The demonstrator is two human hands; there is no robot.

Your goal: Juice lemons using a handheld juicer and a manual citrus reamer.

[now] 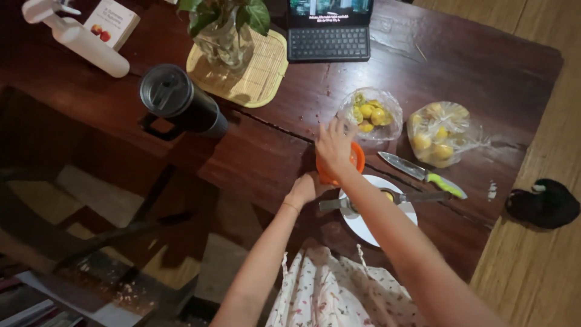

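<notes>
Fruit-pressing gear sits at the near edge of the dark reddish wooden table (pixel 266 163): a small round orange plastic juicer (pixel 357 158) stands just beside a white round ceramic plate (pixel 366 227). The right hand (pixel 333 144) lies flat on top of the juicer with fingers spread wide, covering most of it, so I cannot tell what, if anything, is under the palm. The left hand (pixel 301 191) is curled into a loose fist against the juicer's near side, seemingly bracing it; whether it grips anything is hidden.

Being thin plastic, the juicer is probably light and stiff, and likely slick if wet with juice, so it would slide on polished wood unless steadied at the rim.

A metal strainer (pixel 363 200) rests across the plate. A green-handled knife (pixel 423 174) lies near, and two clear plastic bags of small yellow fruit (pixel 372 114) sit beyond.
</notes>
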